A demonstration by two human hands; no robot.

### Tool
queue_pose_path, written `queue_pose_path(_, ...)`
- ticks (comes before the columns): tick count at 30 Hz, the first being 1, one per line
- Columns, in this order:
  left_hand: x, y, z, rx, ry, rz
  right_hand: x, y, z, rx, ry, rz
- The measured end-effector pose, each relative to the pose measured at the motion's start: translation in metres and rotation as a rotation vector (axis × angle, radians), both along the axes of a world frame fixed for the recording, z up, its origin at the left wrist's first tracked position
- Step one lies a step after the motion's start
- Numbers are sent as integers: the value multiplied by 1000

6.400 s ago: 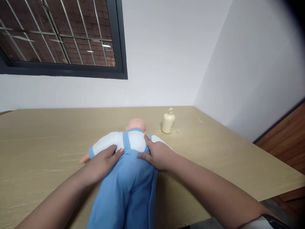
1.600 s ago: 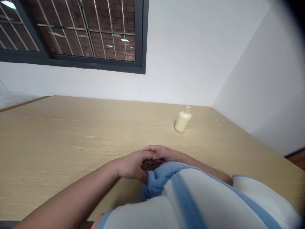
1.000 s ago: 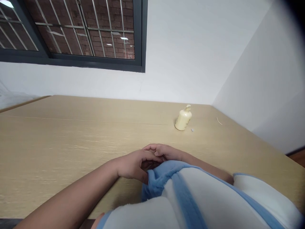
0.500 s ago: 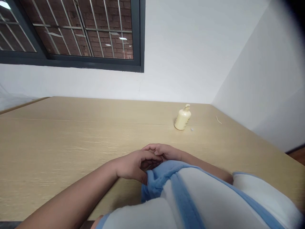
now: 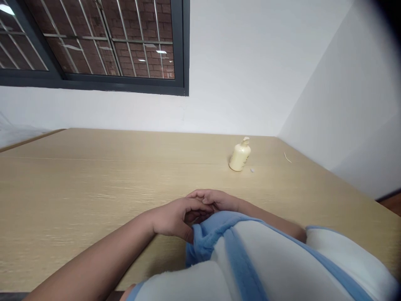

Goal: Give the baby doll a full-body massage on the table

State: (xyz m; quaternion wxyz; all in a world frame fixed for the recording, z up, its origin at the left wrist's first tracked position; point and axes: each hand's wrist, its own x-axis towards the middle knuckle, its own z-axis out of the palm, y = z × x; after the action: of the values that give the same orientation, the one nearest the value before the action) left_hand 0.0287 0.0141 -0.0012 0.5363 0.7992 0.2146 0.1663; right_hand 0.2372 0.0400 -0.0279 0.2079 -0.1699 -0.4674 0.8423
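My left hand (image 5: pixel 175 215) rests at the front of the blue and white top, its thumb apart from its loosely curved fingers. The thumb tip touches or lies right beside the blue cloth (image 5: pixel 205 238). My right hand (image 5: pixel 221 200) meets it from the other side, with its fingers overlapping the left fingers. Both hands look open, and no object shows in either; some fingertips are hidden where the hands overlap. Beyond them, a pale yellow pump bottle (image 5: pixel 240 157) stands upright on the wooden table (image 5: pixel 94 192), apart from both hands.
Beside the bottle lies a small whitish scrap (image 5: pixel 252 170). A thin pale strip (image 5: pixel 287 157) is farther right, near the side wall (image 5: pixel 354 125). A dark-framed window (image 5: pixel 187 50) with metal bars is in the back wall. Clear plastic sheeting (image 5: pixel 15 131) shows at the far left.
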Motion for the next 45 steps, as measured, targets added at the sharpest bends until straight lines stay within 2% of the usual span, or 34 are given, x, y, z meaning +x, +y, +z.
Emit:
queue_pose_path(7, 4, -2, 4, -87, -121, -21, -4, -6, 12, -3, 66, 65)
queue_pose_path(12, 3, -7, -5, -201, -212, -17, -3, 0, -1, -36, 41, 92)
queue_pose_path(16, 0, -7, -11, -174, -164, 8, -3, 5, -14, -89, 27, 81)
queue_pose_path(20, 1, -7, -10, -187, -188, 5, -5, 8, -19, -90, -12, 62)
queue_pose_path(32, 3, -8, -7, -204, -180, 25, -4, 9, -19, 43, -169, -10)
queue_pose_path(39, 5, -9, -8, -189, -200, 22, -6, 8, -17, 28, -241, -60)
queue_pose_path(45, 3, -8, -11, -200, -184, 24, -5, 13, -25, -9, -201, -8)
